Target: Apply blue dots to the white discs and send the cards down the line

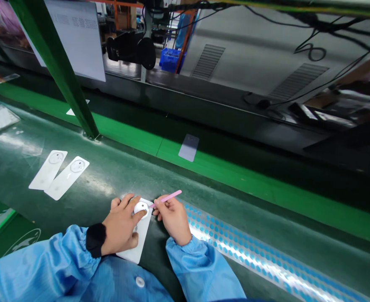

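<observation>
My left hand lies over a white rectangular panel that looks like a phone back cover, fingers spread and pressing it to the bench. Near the panel's far end is a round white ring with dark dots, between my left fingertips. In a pinch, my right hand holds a slim pink tool; its fine tip touches or hovers at the ring's right edge. Whether this is tweezers or a knife is unclear. Two similar white panels, a rear one and a front one, overlap slightly at the left.
A clear sheet of blue round stickers runs along the bench to my right. A bright green conveyor belt crosses behind, carrying a pale panel. One green post rises at the left. A green bin stands lower left.
</observation>
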Motion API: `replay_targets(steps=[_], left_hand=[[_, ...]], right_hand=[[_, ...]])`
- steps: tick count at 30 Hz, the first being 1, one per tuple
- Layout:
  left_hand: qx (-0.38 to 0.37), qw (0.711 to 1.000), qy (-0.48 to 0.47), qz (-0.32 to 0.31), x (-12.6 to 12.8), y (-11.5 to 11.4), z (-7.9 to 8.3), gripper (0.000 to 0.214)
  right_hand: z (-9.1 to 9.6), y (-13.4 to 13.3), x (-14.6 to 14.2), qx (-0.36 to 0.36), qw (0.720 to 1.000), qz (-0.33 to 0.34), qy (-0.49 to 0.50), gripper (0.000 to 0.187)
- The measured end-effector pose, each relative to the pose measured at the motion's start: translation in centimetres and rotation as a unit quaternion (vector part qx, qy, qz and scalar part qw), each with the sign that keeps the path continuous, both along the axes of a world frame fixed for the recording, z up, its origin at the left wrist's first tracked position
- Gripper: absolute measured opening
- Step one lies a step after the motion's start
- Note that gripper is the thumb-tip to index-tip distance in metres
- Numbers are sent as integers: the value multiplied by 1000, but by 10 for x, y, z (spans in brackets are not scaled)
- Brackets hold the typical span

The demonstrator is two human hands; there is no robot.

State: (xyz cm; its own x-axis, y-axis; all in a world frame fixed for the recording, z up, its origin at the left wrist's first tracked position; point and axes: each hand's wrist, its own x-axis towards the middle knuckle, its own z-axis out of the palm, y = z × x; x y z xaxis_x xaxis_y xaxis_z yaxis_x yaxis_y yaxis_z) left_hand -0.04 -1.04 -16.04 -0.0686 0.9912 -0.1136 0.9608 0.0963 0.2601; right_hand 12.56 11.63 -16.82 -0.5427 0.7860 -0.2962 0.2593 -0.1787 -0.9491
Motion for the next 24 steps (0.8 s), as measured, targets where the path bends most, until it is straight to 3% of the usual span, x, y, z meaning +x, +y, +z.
replay_targets(steps=[14, 19, 24], left_hand=[[2, 1000, 5, -1, 0, 0, -1, 48], [-31, 999, -17, 10, -9, 6, 7, 46], [-66, 997, -29, -11, -16, 26, 18, 52]], right_hand=[[-5, 0, -1, -11, 1000, -8, 20, 33], [-1, 3, -2, -31, 999, -7, 32, 33], [-1, 6, -4, -58, 995, -25, 78, 41]])
